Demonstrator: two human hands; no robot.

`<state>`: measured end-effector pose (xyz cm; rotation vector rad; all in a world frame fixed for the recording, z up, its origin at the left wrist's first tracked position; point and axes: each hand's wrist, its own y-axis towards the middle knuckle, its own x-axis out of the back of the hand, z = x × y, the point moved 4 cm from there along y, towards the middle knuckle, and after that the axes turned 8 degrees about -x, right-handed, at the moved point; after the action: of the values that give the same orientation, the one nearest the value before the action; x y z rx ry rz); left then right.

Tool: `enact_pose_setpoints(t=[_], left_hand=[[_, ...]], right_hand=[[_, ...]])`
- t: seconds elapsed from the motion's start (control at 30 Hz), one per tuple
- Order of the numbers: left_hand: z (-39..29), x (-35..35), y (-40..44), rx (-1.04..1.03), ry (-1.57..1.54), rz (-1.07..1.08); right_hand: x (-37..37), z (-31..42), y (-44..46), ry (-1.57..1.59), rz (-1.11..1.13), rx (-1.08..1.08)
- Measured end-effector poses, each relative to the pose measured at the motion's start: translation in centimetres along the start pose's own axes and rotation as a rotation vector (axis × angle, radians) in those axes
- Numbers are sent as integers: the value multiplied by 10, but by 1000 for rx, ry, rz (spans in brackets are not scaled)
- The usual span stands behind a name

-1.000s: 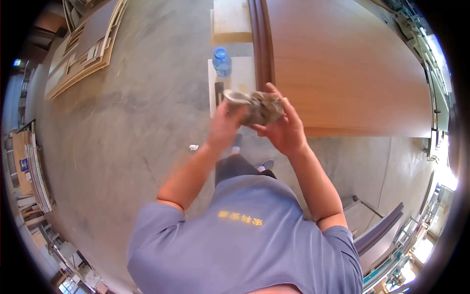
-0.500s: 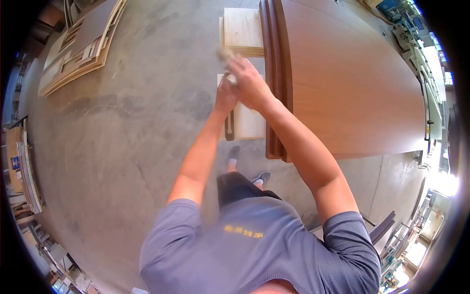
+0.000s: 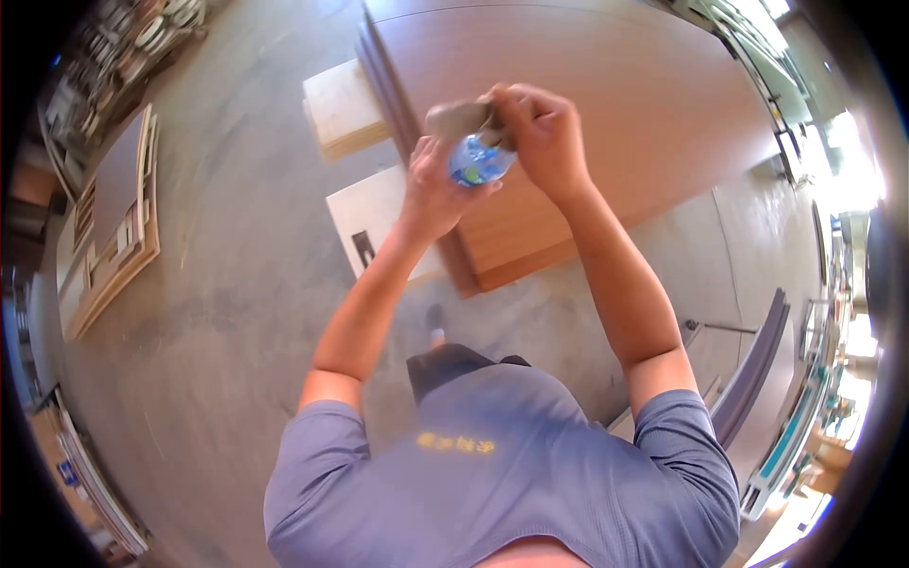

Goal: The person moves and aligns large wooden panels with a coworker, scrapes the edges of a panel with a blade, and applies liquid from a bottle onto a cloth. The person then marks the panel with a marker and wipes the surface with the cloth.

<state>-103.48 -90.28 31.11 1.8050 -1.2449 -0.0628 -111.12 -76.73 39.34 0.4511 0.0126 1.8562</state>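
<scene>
My left hand (image 3: 436, 189) is wrapped round a clear plastic bottle (image 3: 481, 161) with a blue and green label, held up above the corner of a stack of brown panels (image 3: 587, 123). At the bottle's upper end my right hand (image 3: 544, 128) is closed on a crumpled grey-brown cloth or glove (image 3: 461, 119). That item hides the bottle's top, and its exact shape is blurred.
Pale boards (image 3: 346, 109) lie left of the panel stack, and a white board (image 3: 365, 208) with a dark slotted piece (image 3: 363, 248) is nearer. More panels (image 3: 114, 227) rest at far left. Dark strips (image 3: 753, 369) stand at lower right.
The bottle, earlier standing on the white board, is now in my left hand. The grey-brown item is in my right hand. The view has turned, and the panel stack appears slanted.
</scene>
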Motion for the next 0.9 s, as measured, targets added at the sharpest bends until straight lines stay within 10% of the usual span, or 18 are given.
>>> enact_pose_setpoints(t=[0.2, 0.33, 0.5, 0.67, 0.8, 0.9], left_hand=[[-6, -107, 6, 280, -468, 108], [-9, -123, 5, 192, -385, 91], [15, -113, -29, 185, -152, 167], [88, 21, -191, 435, 589, -128], [161, 38, -323, 1030, 462, -11], [221, 55, -393, 1201, -267, 2]], right_hand=[[146, -96, 0, -21, -456, -80], [133, -243, -41, -1100, 245, -399], [153, -201, -87, -887, -239, 28], [185, -152, -193, -690, -316, -99], [180, -188, -284, -581, -241, -375], [163, -224, -330, -471, -94, -577]])
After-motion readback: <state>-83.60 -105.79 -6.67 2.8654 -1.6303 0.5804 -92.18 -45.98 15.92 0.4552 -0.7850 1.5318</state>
